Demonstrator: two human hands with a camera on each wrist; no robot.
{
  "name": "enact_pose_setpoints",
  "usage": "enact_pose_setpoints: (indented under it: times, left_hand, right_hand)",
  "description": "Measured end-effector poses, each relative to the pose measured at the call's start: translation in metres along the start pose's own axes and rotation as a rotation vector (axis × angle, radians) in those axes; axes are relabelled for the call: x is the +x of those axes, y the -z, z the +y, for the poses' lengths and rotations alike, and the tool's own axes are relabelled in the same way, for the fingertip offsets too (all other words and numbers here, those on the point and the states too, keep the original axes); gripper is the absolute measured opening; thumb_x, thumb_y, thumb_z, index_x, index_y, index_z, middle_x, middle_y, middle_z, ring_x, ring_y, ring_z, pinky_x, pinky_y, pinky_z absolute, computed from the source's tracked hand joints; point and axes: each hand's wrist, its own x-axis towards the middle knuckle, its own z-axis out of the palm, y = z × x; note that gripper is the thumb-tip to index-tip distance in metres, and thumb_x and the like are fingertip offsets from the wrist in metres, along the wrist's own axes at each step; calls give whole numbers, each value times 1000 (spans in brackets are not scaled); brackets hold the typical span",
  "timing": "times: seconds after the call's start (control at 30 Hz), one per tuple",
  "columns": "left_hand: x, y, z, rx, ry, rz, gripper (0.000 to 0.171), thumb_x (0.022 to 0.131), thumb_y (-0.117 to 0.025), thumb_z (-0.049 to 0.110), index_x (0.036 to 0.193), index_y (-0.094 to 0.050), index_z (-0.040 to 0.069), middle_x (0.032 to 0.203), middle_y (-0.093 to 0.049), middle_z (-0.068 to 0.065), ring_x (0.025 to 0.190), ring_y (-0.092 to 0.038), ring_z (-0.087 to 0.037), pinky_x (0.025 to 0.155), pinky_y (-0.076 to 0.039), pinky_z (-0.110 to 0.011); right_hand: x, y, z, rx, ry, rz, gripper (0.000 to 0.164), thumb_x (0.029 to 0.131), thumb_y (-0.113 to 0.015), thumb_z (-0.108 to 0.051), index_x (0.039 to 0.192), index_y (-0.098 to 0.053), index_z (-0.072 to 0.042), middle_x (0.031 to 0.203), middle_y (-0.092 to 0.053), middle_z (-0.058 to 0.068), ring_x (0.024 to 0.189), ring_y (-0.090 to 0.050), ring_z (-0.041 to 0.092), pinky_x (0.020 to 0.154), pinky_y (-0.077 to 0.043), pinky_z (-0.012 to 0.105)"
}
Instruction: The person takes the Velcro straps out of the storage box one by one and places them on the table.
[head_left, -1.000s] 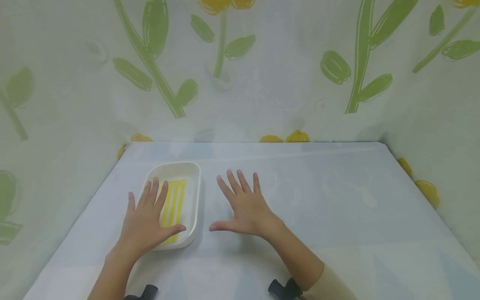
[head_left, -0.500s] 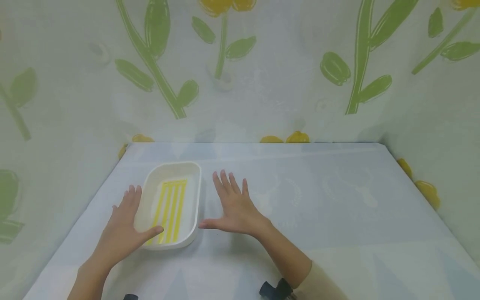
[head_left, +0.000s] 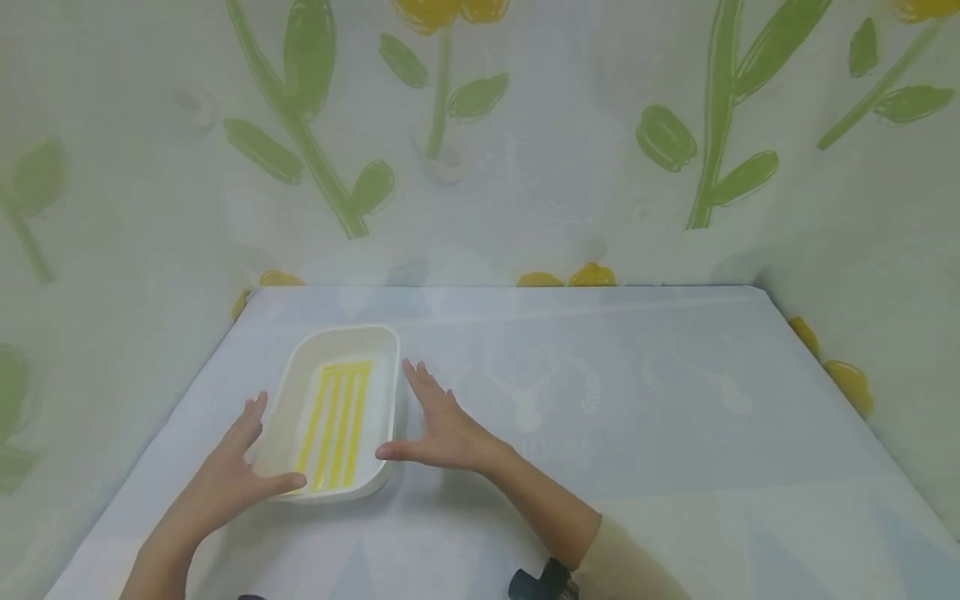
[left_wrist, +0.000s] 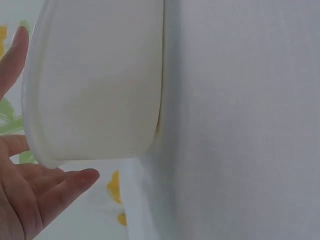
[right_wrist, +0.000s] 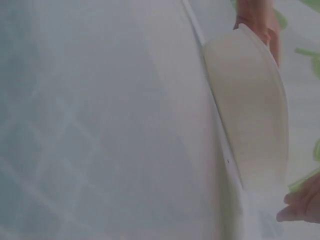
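A white rectangular tray (head_left: 296, 400) with rounded corners sits on the left part of the table, and yellow stripes (head_left: 337, 425) run lengthwise along its floor. My left hand (head_left: 225, 483) is at the tray's near left corner, fingers beside the outer wall and thumb over the rim. Across from it, my right hand (head_left: 442, 429) is at the right side, thumb tip overlapping the rim and fingers extended along the wall. Both hands have fingers spread from the thumb. In the left wrist view the left hand (left_wrist: 30, 195) is right at the rim of the tray (left_wrist: 95, 85).
A pale patterned cloth (head_left: 637, 400) covers the table. Behind and on both sides hangs a light curtain (head_left: 555, 167) printed with green leaves and yellow flowers. A black wrist strap mount (head_left: 543, 579) shows on the right forearm, below a beige sleeve (head_left: 626, 567).
My left hand has moved left and nearer, from over the tray to its left edge. My right hand has moved left to the tray's right edge. The tray stays about where it was.
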Motion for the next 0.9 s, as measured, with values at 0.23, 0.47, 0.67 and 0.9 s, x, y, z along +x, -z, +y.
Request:
enact_pose_setpoints:
  times: [0.23,0.47,0.67,0.9]
  left_hand:
    - [1,1,-9,-10,34,-21,119,70,-84,27,152,0,8,154,-4,-30,129,-25,-58,93,-27,-74]
    - [4,3,-14,49,72,-30,111,73,-81,32,152,-8,4,149,-19,-34,123,-35,-58,88,-40,-68]
    - [6,7,-22,-40,35,-87,104,76,-79,23,151,-9,3,148,-21,-34,123,-39,-55,83,-51,-54]
    - [10,10,-31,-109,32,-166,102,77,-78,20,151,-11,5,150,-14,-33,124,-34,-58,88,-47,-56]
  right_hand:
    - [8,-13,7,121,-64,34,96,77,-71,-53,152,-16,-30,157,-19,-5,145,-13,16,113,-25,50]
    - [15,-18,10,150,-65,15,91,77,-76,-43,150,-25,-26,154,-28,-3,137,-36,27,107,-37,42]
    - [17,-20,11,155,-112,-25,93,73,-80,-39,149,-28,-27,153,-31,-3,132,-43,32,100,-44,43]
    - [17,-21,14,227,-130,-49,96,72,-83,-31,149,-27,-30,154,-28,-5,131,-45,29,100,-45,37]
